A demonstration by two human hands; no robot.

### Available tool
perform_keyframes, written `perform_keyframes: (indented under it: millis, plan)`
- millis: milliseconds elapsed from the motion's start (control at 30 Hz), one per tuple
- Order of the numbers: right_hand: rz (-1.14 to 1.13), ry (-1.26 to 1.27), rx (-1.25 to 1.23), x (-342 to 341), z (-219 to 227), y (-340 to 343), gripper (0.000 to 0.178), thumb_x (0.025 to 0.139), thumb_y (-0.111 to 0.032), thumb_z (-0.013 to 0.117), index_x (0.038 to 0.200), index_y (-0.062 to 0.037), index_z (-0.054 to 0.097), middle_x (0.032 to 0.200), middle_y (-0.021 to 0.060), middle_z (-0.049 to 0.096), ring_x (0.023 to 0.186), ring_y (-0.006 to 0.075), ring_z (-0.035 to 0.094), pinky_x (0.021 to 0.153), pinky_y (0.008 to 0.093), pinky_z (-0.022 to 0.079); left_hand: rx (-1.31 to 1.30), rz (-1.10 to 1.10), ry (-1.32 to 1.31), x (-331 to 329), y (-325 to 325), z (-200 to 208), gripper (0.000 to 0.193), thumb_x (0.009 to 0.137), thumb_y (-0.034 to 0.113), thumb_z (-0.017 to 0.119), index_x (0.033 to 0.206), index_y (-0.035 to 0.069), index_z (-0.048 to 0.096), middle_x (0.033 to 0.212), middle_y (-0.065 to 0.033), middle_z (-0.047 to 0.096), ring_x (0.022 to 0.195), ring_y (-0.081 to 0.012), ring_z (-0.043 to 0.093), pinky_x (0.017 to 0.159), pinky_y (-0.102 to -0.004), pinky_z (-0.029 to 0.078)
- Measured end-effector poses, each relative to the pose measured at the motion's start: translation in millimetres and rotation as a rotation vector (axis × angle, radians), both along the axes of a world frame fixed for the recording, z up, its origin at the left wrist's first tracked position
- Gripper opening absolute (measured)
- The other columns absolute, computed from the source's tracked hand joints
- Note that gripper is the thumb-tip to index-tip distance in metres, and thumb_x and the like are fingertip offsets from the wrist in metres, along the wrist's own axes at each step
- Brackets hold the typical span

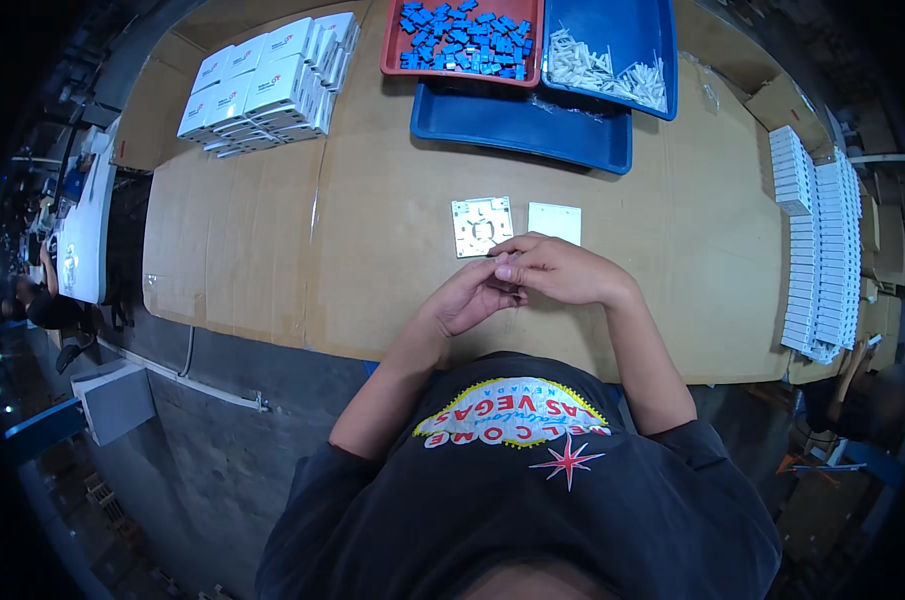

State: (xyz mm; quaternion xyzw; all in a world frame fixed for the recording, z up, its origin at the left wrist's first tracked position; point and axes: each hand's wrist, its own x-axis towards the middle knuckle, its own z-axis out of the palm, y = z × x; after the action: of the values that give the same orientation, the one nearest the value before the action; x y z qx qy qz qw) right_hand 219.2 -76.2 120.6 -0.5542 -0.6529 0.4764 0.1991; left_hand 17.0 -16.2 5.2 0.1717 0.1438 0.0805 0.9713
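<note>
My left hand [468,299] and my right hand [569,272] meet over the cardboard-covered table, close in front of my body. The left one is turned partly palm up with its fingers curled. My right hand is closed, its thumb and fingers pressed against the left fingertips. Whatever may be between them is hidden or too small to name. Just beyond the hands lies a square white plastic plate [482,225] with cut-outs and a molded pattern. Beside it on the right is a plain white plate [555,222], partly covered by my right hand.
A red tray [387,62] of small blue parts and a blue tray [669,60] of white slender pieces overlap an empty-looking blue tray [517,142] at the back. White boxes [262,85] are stacked far left; white plates [817,245] stand in rows at right. Other people are at both sides.
</note>
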Motion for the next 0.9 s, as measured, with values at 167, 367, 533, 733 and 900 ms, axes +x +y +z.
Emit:
perform_keyframes:
  millis: [167,367,533,733,900]
  plan:
    - [-0.078,0.142,-0.077,8.1,-1.3,5.5,0.045,0.111,-0.038,0.052,0.117,0.0008,0.076,0.142,0.0163,0.063,0.128,0.0294,0.059,0.109,0.0390,0.046,-0.060,0.004,-0.053,0.5,2.4,-1.8,0.036,0.112,0.032,0.047,0.131,0.003,0.058,0.114,-0.0130,0.070,0.100,-0.0252,0.070,0.095,-0.0430,0.056]
    - [-0.052,0.090,-0.166,2.0,1.7,8.2,0.047,0.112,-0.037,0.051,0.116,0.0039,0.074,0.142,0.0171,0.064,0.124,0.0297,0.062,0.107,0.0393,0.048,0.043,0.010,0.034,6.7,0.3,2.0,0.035,0.113,0.034,0.045,0.132,0.007,0.059,0.112,-0.0118,0.071,0.099,-0.0238,0.071,0.091,-0.0421,0.059]
    - [-0.078,0.113,-0.116,9.5,6.0,12.3,0.049,0.113,-0.038,0.049,0.116,0.0039,0.074,0.140,0.0178,0.066,0.123,0.0297,0.063,0.105,0.0388,0.049,-0.027,-0.016,0.028,6.5,2.0,10.5,0.036,0.113,0.035,0.044,0.132,0.008,0.058,0.114,-0.0094,0.073,0.105,-0.0224,0.072,0.092,-0.0425,0.059]
    - [-0.031,0.089,-0.219,1.2,2.4,12.4,0.046,0.111,-0.035,0.053,0.123,0.0053,0.071,0.133,0.0178,0.070,0.116,0.0270,0.068,0.101,0.0380,0.052,-0.046,0.007,-0.027,8.2,-2.2,-12.7,0.041,0.114,0.039,0.042,0.138,0.009,0.056,0.119,-0.0104,0.072,0.105,-0.0234,0.072,0.092,-0.0425,0.059]
    - [-0.160,0.207,0.030,48.1,1.7,16.8,0.040,0.109,-0.030,0.059,0.124,0.0050,0.071,0.116,0.0133,0.076,0.103,0.0172,0.069,0.092,0.0338,0.054,-0.093,-0.050,-0.007,5.2,-1.4,-1.2,0.049,0.114,0.043,0.037,0.142,0.007,0.055,0.121,-0.0107,0.071,0.096,-0.0233,0.071,0.094,-0.0434,0.057]
